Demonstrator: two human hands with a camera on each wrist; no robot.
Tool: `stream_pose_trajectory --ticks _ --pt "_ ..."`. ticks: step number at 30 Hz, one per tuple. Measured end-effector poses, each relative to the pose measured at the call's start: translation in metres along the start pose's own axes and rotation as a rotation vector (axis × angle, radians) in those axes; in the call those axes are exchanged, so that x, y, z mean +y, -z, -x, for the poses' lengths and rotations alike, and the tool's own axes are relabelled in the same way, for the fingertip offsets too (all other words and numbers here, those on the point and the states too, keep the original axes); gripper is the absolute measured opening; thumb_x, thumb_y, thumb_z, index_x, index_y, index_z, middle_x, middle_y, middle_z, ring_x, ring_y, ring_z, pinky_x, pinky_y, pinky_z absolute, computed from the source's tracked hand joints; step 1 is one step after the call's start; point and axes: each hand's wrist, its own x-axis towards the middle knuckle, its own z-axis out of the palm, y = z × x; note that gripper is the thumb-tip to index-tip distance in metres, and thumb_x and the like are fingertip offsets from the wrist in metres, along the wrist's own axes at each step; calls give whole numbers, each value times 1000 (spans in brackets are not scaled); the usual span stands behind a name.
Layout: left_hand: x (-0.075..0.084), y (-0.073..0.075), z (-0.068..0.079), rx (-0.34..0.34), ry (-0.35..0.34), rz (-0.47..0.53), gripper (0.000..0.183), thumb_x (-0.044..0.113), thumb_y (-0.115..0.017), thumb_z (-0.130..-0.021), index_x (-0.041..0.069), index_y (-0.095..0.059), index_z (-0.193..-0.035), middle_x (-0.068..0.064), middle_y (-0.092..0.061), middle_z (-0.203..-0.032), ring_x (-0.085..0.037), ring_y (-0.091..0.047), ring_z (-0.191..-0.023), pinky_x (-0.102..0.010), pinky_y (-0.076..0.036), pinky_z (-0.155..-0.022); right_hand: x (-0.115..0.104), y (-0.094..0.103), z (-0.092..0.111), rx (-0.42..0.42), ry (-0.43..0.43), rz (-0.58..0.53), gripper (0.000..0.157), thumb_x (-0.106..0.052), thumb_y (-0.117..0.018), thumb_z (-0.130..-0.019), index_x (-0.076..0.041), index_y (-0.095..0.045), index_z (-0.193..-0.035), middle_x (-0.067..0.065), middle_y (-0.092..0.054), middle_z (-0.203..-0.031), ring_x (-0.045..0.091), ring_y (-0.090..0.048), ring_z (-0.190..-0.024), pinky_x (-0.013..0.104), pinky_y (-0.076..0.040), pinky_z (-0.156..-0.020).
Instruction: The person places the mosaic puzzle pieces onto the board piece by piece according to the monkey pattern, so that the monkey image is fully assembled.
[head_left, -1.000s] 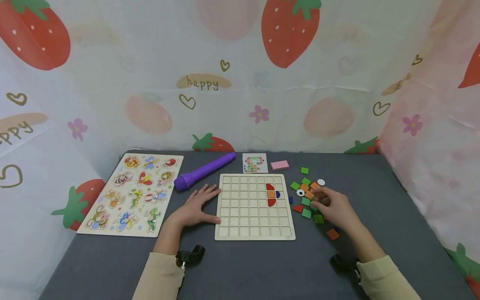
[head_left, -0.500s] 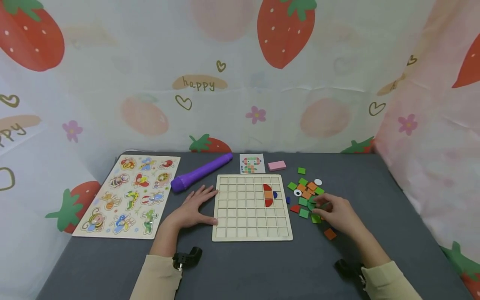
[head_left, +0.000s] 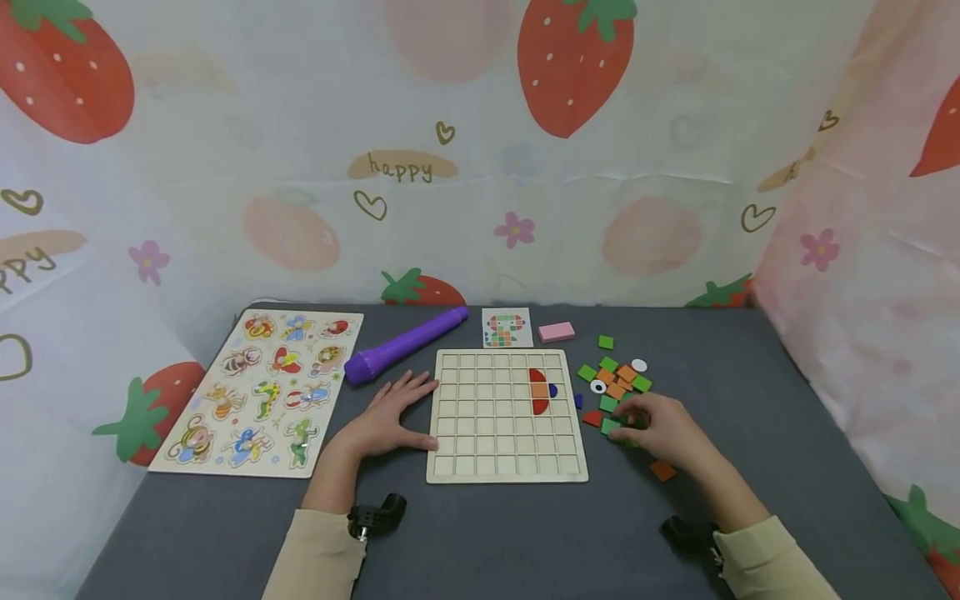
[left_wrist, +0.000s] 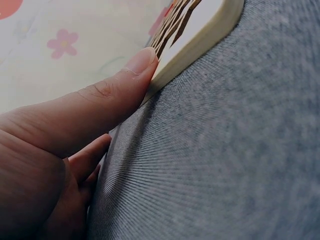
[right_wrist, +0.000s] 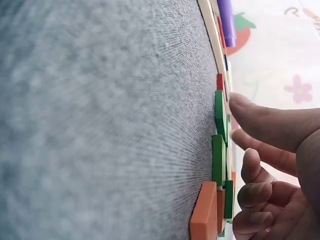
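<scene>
A pale wooden grid board [head_left: 480,467] lies in the middle of the table. On its right part sit two red curved pieces [head_left: 538,407], an orange square [head_left: 538,389] and a blue half-round piece [head_left: 552,390]. My left hand [head_left: 384,421] rests with spread fingers at the board's left side, its thumb touching the edge. Over the loose coloured pieces at the right is my right hand [head_left: 663,429], thumb and forefinger apart near a green square [head_left: 610,427]. In the right wrist view nothing shows between these fingers; green tiles [right_wrist: 219,160] lie just beneath them.
An insect puzzle board [head_left: 258,392] lies at the left, beside a purple tube [head_left: 405,344]. Behind the grid board are a pattern card [head_left: 507,327] and a pink block [head_left: 557,332]. A lone orange square [head_left: 663,471] lies nearest the right wrist.
My right hand has shifted a little toward the board and nearer to me over the green pieces. The left hand stays at the board's edge.
</scene>
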Motion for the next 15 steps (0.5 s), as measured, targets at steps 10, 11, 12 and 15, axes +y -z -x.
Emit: stream_pose_trajectory --ticks 10,11,12,15 --pt "-4 1 4 6 19 -12 99 50 -83 -78 23 -34 -160 -5 -20 -169 -32 -1 -158 -60 0 -125 -9 -5 -4 -66 6 35 24 -22 -84 -83 -10 -74 -101 2 -59 -85 16 -49 -74 33 -43 -65" --pt "-3 1 4 7 17 -13 99 50 -83 -78 23 -34 -160 -5 -20 -169 -32 -2 -158 -59 0 -126 -9 -5 -3 -63 4 31 23 -21 -84 -83 -10 -73 -99 2 -59 -85 16 -49 -74 33 -43 -65" --pt "-3 1 3 9 10 -10 100 50 -83 -78 22 -34 -160 -5 -20 -169 -32 -2 -158 -59 0 -126 -9 -4 -3 -59 -2 25 21 -20 -84 -82 -11 -72 -97 2 -59 -83 16 -48 -72 32 -42 -63" --pt "-2 1 2 6 5 -11 100 50 -83 -78 22 -33 -160 -5 -20 -169 -32 -2 -158 -58 -1 -126 -9 -1 -3 -55 2 8 17 -18 -84 -83 -12 -70 -91 1 -56 -75 16 -48 -66 30 -41 -58"
